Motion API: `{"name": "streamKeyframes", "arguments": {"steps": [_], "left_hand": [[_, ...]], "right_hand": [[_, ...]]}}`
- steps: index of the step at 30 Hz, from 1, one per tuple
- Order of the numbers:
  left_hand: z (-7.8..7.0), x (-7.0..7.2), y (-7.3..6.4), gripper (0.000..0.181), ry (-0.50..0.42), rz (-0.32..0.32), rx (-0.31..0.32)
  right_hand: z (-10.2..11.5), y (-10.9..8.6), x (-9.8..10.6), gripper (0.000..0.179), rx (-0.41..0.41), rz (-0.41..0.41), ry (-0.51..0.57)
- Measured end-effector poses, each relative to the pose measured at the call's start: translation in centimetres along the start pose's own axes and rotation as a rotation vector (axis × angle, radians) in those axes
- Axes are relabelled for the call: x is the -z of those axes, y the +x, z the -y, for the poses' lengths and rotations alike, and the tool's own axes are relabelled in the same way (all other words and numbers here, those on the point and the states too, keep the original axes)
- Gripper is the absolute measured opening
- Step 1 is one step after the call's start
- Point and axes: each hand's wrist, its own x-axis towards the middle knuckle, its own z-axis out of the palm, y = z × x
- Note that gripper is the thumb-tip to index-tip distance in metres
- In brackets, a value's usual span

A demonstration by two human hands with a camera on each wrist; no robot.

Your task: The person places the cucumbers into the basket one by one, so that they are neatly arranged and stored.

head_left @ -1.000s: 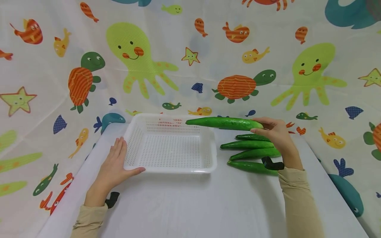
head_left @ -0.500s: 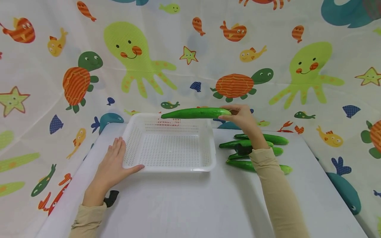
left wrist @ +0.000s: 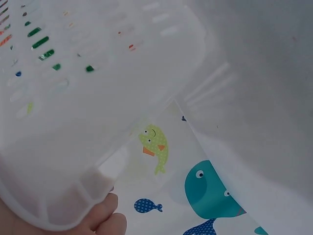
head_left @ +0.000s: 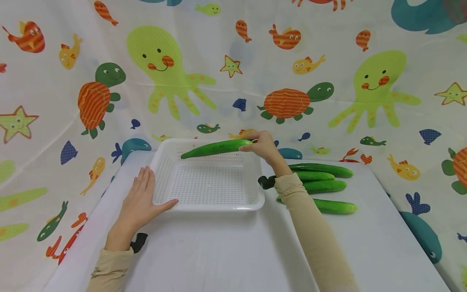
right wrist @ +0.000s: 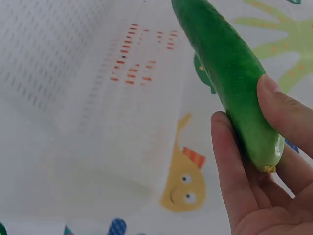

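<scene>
A long green cucumber (head_left: 215, 149) hangs over the back part of a white plastic basket (head_left: 208, 207), its far tip sloping down to the left. My right hand (head_left: 264, 147) pinches its right end; the right wrist view shows thumb and fingers round the blunt end of the cucumber (right wrist: 234, 83). My left hand (head_left: 140, 200) rests against the basket's left side, fingers straight and thumb along the front rim. In the left wrist view, fingertips (left wrist: 111, 223) show by the corner of the basket (left wrist: 122, 98).
Several more cucumbers (head_left: 324, 186) lie side by side on the white table (head_left: 219, 251), right of the basket and partly behind my right forearm. A curtain (head_left: 226, 36) printed with sea animals hangs behind the table and down its sides.
My right hand has carried the cucumber leftward from above the others to over the basket, then lowered it slightly with the tip tilting down. My left hand has stayed at the basket.
</scene>
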Motion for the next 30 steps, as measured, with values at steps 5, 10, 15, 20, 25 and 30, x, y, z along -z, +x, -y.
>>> {"name": "streamKeyframes", "arguments": {"steps": [5,10,15,20,25,30], "left_hand": [[-0.1,-0.2,0.1,0.123,0.006,-0.011,-0.006],[-0.2,-0.3,0.3,0.124,0.003,-0.015,-0.005],[-0.3,-0.4,0.3,0.123,-0.003,-0.017,-0.003],[-0.5,-0.3,0.2,0.121,-0.001,-0.020,0.001],[-0.6,-0.3,0.2,0.120,0.001,-0.030,-0.002],[-0.7,-0.5,0.4,0.118,0.004,-0.037,-0.006]], "right_hand": [[-0.4,1.0,-1.7,0.043,-0.041,0.012,0.037],[-1.1,1.8,-3.0,0.044,-0.119,0.013,0.108],[-1.9,2.2,-4.2,0.045,-0.177,0.010,0.149],[-2.5,2.3,-5.4,0.043,-0.229,0.018,0.165],[-3.2,2.7,-6.5,0.043,-0.265,0.022,0.163],[-3.8,3.0,-7.3,0.045,-0.359,0.019,0.220]]}}
